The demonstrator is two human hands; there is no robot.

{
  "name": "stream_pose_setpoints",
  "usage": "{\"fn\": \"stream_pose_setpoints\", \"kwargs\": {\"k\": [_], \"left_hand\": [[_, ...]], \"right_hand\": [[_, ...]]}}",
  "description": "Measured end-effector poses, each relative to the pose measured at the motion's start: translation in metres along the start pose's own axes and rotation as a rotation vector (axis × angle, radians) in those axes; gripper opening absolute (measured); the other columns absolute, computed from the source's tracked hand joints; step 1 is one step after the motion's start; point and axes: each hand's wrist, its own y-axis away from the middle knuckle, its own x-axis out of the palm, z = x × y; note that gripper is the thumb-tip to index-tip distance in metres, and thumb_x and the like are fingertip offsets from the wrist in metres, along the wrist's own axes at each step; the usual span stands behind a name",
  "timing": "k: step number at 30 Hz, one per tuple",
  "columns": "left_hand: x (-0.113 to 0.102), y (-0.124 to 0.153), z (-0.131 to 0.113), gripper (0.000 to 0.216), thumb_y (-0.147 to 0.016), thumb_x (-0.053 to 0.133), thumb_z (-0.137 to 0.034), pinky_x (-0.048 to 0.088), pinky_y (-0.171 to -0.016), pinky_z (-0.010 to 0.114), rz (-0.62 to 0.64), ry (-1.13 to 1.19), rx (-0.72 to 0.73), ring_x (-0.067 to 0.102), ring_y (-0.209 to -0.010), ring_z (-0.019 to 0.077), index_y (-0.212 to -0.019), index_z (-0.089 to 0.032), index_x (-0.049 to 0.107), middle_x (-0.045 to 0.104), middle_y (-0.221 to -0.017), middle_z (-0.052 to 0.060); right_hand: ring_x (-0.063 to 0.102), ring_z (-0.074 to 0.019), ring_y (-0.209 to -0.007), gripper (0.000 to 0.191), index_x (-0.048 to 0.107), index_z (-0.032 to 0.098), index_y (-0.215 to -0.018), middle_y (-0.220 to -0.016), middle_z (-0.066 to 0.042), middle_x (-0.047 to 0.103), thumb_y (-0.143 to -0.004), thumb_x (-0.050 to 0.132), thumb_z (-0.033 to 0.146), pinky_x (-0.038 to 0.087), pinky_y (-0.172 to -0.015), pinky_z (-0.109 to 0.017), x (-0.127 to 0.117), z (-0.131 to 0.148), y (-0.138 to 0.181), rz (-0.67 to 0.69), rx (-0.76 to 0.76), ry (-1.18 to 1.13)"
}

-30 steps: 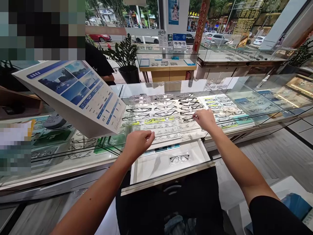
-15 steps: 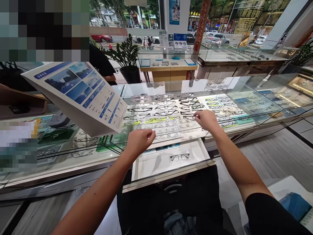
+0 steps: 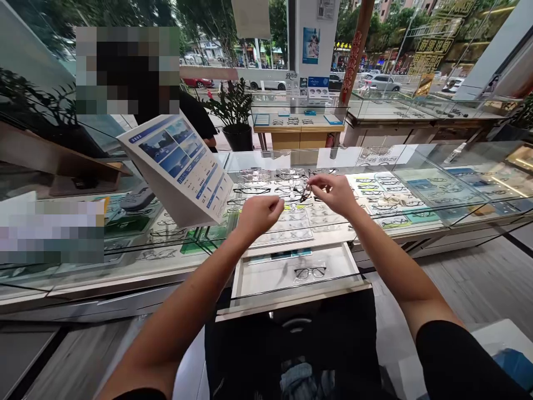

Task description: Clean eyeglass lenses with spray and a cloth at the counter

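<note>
My right hand (image 3: 335,193) is raised over the glass display case (image 3: 375,233) and pinches a thin dark pair of glasses (image 3: 303,193) by one end. My left hand (image 3: 259,214) is curled shut just left of it, its fingertips close to the frame; whether it touches the frame is unclear. Below both hands rows of glasses (image 3: 266,186) lie on the tray inside the case. A pulled-out white drawer (image 3: 266,283) under the case holds one dark-framed pair of glasses (image 3: 310,272).
A slanted printed display board (image 3: 183,166) stands on the case at the left. Another person in a dark top (image 3: 195,114) stands behind the counter. Beyond are a potted plant (image 3: 235,111), more glass counters (image 3: 416,111) and a street window.
My right hand lifted a pair of glasses off the tray and moved it left and up. My left hand rose toward it. The view shifted right and upward.
</note>
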Motion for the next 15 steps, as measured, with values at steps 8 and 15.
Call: {"fn": "stream_pose_setpoints", "kwargs": {"k": [8,15], "left_hand": [[0.043,-0.015,0.028,0.051,-0.082,0.073,-0.069,0.047,-0.066,0.03,0.003,0.907,-0.361,0.067,-0.081,0.0197,-0.092,-0.019,0.074,0.08,-0.099,0.012],[0.043,-0.001,0.026,0.06,-0.069,0.096,-0.069,0.052,-0.075,0.031,0.133,1.134,-0.442,0.071,-0.088,0.02,-0.098,-0.017,0.084,0.081,-0.102,0.011]], "right_hand": [[0.082,-0.0283,-0.108,0.036,0.084,0.025,-0.125,-0.124,-0.011,0.087,-0.111,0.052,0.03,0.061,-0.1,-0.041,0.055,-0.021,0.007,0.047,-0.078,0.308],[0.084,-0.0251,-0.101,0.029,0.083,0.026,-0.123,-0.116,-0.008,0.089,-0.111,0.057,0.027,0.064,-0.088,-0.036,0.072,-0.035,0.029,-0.018,-0.253,0.28]]}}
